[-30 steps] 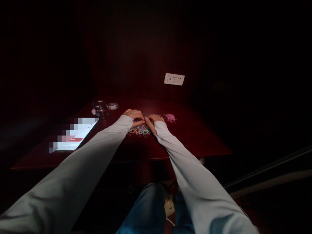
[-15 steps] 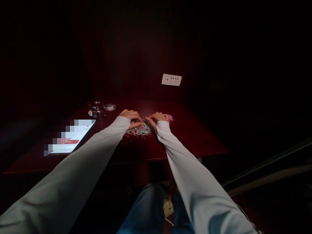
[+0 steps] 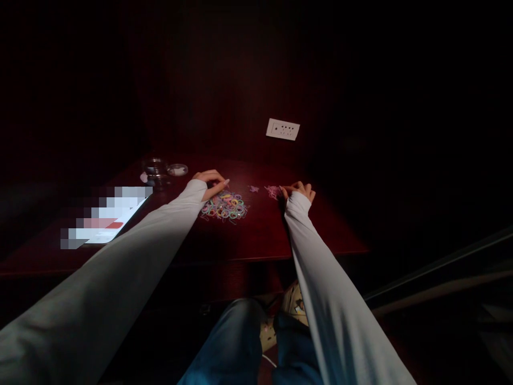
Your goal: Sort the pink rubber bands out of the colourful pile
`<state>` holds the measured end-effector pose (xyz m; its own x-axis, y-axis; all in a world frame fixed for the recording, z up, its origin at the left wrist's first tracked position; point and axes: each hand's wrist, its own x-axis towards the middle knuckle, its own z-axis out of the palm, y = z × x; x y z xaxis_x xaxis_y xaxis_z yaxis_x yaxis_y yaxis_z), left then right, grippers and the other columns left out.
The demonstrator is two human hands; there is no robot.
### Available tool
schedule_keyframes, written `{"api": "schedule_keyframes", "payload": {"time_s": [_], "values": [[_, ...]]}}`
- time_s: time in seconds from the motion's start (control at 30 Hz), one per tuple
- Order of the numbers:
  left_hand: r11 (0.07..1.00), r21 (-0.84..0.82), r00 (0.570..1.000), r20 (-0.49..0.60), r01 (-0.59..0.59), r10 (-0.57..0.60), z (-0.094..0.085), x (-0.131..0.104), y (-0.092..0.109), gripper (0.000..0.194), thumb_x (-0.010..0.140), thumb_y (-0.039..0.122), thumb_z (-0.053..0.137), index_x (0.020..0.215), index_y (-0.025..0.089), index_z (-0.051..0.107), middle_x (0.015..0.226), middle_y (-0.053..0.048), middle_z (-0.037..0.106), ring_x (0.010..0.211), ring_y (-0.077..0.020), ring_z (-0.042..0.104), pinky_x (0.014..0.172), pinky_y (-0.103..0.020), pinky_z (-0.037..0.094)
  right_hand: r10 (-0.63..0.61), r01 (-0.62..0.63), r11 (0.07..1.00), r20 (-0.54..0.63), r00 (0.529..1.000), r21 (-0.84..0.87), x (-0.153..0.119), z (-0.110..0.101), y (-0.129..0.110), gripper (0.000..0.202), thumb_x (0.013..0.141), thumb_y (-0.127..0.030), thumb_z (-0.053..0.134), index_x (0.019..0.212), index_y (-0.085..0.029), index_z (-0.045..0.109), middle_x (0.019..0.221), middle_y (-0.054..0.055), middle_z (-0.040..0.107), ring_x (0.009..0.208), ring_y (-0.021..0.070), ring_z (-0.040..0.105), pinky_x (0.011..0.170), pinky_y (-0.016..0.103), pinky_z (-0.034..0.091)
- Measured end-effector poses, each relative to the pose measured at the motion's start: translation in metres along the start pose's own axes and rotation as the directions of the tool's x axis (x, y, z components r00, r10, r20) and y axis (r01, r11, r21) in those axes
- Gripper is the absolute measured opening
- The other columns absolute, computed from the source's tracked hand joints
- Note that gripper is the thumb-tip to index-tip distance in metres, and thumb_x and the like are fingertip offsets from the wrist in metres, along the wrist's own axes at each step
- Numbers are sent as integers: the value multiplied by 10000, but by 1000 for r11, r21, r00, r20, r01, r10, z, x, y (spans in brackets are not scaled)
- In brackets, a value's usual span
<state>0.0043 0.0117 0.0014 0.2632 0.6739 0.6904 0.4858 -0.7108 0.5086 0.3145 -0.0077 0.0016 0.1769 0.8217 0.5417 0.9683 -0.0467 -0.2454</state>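
A pile of small multicoloured elastic bands lies on the dark red table. At its far left edge is my left hand, thumb and fingers pinched together; whatever they hold is too small to make out. My right hand is farther right, beside a small heap of pink elastic bands. Its fingers are drawn together at the heap's right edge, and their contents cannot be seen. Between the two piles lies a little purple-pink cluster of bands.
A clear jar stands at the back left, with a round clear lid next to it. A lit tablet or phone, partly pixelated, lies left of my left forearm. A white socket plate is on the back wall.
My right hand has moved right, from the multicoloured pile to the pink heap, uncovering the small purple-pink cluster. My left hand stays by the pile, slightly back from its middle.
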Motion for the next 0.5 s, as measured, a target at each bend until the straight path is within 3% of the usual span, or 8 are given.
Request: {"api": "schedule_keyframes", "payload": {"time_s": [0.1, 0.2, 0.3, 0.37, 0.43, 0.5], "values": [[1000, 6, 999, 44, 16, -16, -3, -2, 1, 368, 913, 496, 603, 745, 212, 766, 811, -44, 745, 701, -158, 638, 718, -294, 490, 52, -51, 996, -1, 999, 68, 1, 2, 1, 430, 1038, -510, 465, 1075, -280, 826, 1180, 100, 671, 1112, 288, 431, 911, 397, 268], [999, 22, 996, 88, 27, -28, -5, -4, 3, 367, 941, 479, 580, 772, 216, 772, 849, -34, 753, 736, -156, 657, 800, -307, 498, 250, -239, 949, -28, 968, 206, 3, 5, 7, 500, 1041, -533, 400, 1043, -264, 822, 1209, 85, 680, 1145, 287, 439, 950, 402, 286], [999, 25, 998, 59, 36, -37, -6, -5, 4, 389, 961, 476, 550, 771, 223, 777, 849, -29, 753, 766, -166, 667, 825, -315, 497, 493, -428, 815, -77, 867, 391, 3, 7, 14, 588, 1050, -524, 272, 1086, -277, 805, 1232, 63, 696, 1186, 288, 472, 1024, 425, 308], [999, 24, 999, 39, 36, -37, -6, -5, 4, 399, 967, 473, 540, 763, 227, 778, 842, -27, 753, 774, -170, 670, 815, -311, 495, 588, -481, 729, -86, 804, 487, 2, 6, 17, 655, 1049, -525, 198, 1098, -272, 800, 1217, 68, 714, 1166, 281, 524, 1044, 427, 341], [999, 26, 999, 30, 35, -36, -7, -4, 4, 398, 968, 469, 541, 760, 227, 778, 842, -27, 754, 768, -169, 669, 797, -304, 492, 578, -458, 683, -37, 815, 569, 0, 4, 18, 754, 1041, -564, 141, 994, -220, 811, 1100, 98, 750, 1031, 260, 609, 977, 390, 421], [999, 28, 999, 30, 35, -36, -6, -5, 4, 396, 969, 464, 541, 761, 225, 778, 835, -28, 753, 760, -168, 667, 781, -299, 491, 449, -384, 677, 62, 891, 628, -1, 4, 17, 838, 1023, -630, 120, 806, -183, 795, 875, 109, 760, 809, 226, 653, 827, 336, 486]]}}
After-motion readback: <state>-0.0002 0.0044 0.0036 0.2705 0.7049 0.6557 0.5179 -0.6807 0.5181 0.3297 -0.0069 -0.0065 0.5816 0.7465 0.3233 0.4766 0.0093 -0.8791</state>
